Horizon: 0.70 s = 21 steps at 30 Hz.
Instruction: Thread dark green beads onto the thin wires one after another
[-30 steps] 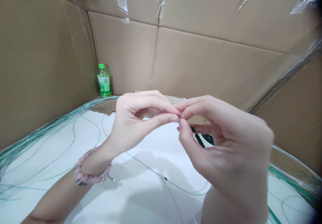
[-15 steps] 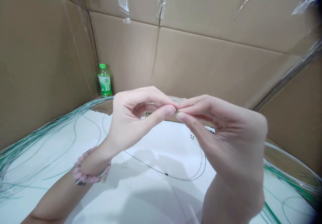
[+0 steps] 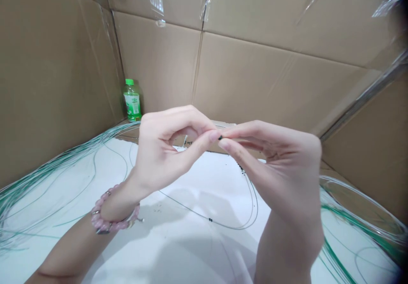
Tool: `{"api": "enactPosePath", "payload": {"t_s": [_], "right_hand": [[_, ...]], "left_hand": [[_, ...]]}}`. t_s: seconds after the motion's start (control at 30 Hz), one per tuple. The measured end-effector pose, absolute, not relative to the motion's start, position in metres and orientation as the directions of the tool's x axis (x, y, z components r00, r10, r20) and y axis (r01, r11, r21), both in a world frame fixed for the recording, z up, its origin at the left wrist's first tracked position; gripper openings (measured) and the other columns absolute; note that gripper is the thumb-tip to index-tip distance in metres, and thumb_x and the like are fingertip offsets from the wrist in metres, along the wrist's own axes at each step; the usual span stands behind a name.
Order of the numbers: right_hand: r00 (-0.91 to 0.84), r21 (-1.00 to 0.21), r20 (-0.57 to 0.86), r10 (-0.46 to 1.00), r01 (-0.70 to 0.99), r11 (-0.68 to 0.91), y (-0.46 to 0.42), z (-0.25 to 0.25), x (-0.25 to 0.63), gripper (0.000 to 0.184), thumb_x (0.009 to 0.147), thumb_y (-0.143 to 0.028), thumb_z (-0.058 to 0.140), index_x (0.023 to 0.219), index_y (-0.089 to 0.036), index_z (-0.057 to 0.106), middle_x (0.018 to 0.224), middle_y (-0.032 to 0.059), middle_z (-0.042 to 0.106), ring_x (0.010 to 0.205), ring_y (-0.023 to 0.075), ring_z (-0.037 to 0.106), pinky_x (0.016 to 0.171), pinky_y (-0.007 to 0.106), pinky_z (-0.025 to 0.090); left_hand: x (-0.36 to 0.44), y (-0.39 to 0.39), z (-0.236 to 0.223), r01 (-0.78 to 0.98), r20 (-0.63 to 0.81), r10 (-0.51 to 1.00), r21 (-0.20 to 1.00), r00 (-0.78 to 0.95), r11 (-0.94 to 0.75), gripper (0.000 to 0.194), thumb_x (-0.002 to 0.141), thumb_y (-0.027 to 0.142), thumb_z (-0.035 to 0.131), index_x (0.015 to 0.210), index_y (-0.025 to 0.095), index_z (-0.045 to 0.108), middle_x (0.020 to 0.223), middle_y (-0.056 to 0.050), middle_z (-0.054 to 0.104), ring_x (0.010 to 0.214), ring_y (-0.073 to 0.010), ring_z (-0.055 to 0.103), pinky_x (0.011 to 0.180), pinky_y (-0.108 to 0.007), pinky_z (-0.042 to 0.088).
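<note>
Pinching a tiny black bead (image 3: 220,137) at the end of a thin wire (image 3: 191,211), the right hand (image 3: 280,160) and left hand (image 3: 162,148) meet above a white desk (image 3: 191,250). The right thumb and forefinger are closed on the wire close behind the bead. The left thumb and forefinger close in from the other side and meet it, though I cannot tell whether they grip it or only touch it.

The wire's tip points left, lying roughly level between the fingertips. Behind the right hand it bends down toward the near side, then sags in a long loop across the desk, with small dark beads (image 3: 210,219) strung on it.

The bead is so small that a slight loosening of the pinch could drop it. If the wire's end fell, its beads could slide along the strand and scatter. The loop could also snag on the green-sheathed wires (image 3: 47,169) at the left, or on the bundle (image 3: 357,228) at the right. A pink bead bracelet (image 3: 111,211) circles the left wrist, and its loose end could catch the strand.
</note>
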State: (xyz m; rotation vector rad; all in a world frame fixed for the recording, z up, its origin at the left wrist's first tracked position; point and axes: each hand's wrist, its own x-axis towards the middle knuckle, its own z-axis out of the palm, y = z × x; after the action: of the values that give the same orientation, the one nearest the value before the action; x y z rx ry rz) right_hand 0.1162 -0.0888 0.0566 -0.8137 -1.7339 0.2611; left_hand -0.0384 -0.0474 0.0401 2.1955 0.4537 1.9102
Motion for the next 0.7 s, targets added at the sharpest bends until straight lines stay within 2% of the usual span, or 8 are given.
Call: {"api": "enactPosePath", "payload": {"t_s": [0.1,0.23,0.37,0.47,0.53,0.63,0.7], "right_hand": [[-0.104,-0.601,0.721,0.685,0.397,0.693,-0.087,0.058,0.115,0.007,0.075,-0.013,0.066,0.076,-0.02,0.066,0.08,-0.0029,0.071,0.078,0.0144,0.069,0.07,0.025,0.061],[-0.135,-0.594,0.675,0.725,0.483,0.643,-0.084,0.059,0.119,0.01,0.07,-0.012,0.065,0.073,-0.022,0.062,0.082,-0.0046,0.071,0.082,0.0159,0.069,0.07,0.027,0.061],[-0.151,-0.586,0.672,0.725,0.489,0.646,-0.081,0.059,0.123,0.009,0.074,-0.021,0.069,0.083,-0.023,0.068,0.087,-0.0041,0.072,0.085,0.0154,0.069,0.076,0.028,0.06],[-0.127,-0.587,0.708,0.695,0.442,0.678,-0.08,0.059,0.123,0.005,0.078,-0.018,0.067,0.075,-0.022,0.068,0.078,-0.0043,0.072,0.077,0.0131,0.068,0.074,0.026,0.059],[-0.113,-0.587,0.718,0.686,0.43,0.686,-0.079,0.059,0.125,0.011,0.079,-0.016,0.065,0.071,-0.021,0.066,0.073,-0.0046,0.07,0.074,0.012,0.068,0.072,0.025,0.058],[-0.09,-0.579,0.736,0.672,0.43,0.692,-0.081,0.061,0.133,0.012,0.078,-0.015,0.067,0.068,-0.021,0.065,0.071,-0.0054,0.069,0.072,0.0116,0.068,0.068,0.023,0.057],[-0.063,-0.563,0.764,0.642,0.421,0.711,-0.086,0.064,0.141,0.011,0.078,-0.014,0.067,0.069,-0.021,0.065,0.069,-0.0055,0.069,0.071,0.0109,0.068,0.065,0.021,0.057]], "left_hand": [[-0.037,-0.046,0.039,0.121,0.938,0.333,0.32,0.102,-0.94,0.013,0.077,0.007,0.065,0.071,0.018,0.064,0.066,0.002,0.064,0.06,-0.0088,0.057,0.052,-0.022,0.046],[-0.035,-0.041,0.036,0.122,0.927,0.362,0.35,0.094,-0.929,0.01,0.077,0.009,0.065,0.073,0.018,0.064,0.067,0.001,0.061,0.059,-0.0089,0.055,0.05,-0.022,0.046],[-0.03,-0.039,0.033,0.091,0.913,0.395,0.387,0.098,-0.918,0.008,0.078,0.01,0.066,0.074,0.017,0.064,0.069,0.001,0.062,0.061,-0.0087,0.058,0.051,-0.021,0.048],[-0.026,-0.041,0.032,0.048,0.906,0.417,0.415,0.073,-0.909,0.007,0.077,0.011,0.067,0.074,0.017,0.065,0.069,0.002,0.064,0.06,-0.008,0.058,0.051,-0.019,0.048],[-0.023,-0.037,0.031,0.005,0.898,0.437,0.437,0.059,-0.899,0.008,0.079,0.013,0.067,0.073,0.018,0.066,0.068,0.002,0.065,0.061,-0.0077,0.058,0.051,-0.018,0.048],[-0.011,-0.017,0.024,-0.154,0.878,0.474,0.478,0.066,-0.865,0.008,0.083,0.022,0.064,0.076,0.02,0.068,0.068,0.002,0.065,0.061,-0.0076,0.058,0.053,-0.019,0.047],[0.006,0.001,0.016,-0.228,0.826,0.554,0.561,0.099,-0.796,0.016,0.085,0.033,0.062,0.077,0.021,0.068,0.068,0.001,0.065,0.061,-0.0083,0.057,0.056,-0.02,0.047]]}}
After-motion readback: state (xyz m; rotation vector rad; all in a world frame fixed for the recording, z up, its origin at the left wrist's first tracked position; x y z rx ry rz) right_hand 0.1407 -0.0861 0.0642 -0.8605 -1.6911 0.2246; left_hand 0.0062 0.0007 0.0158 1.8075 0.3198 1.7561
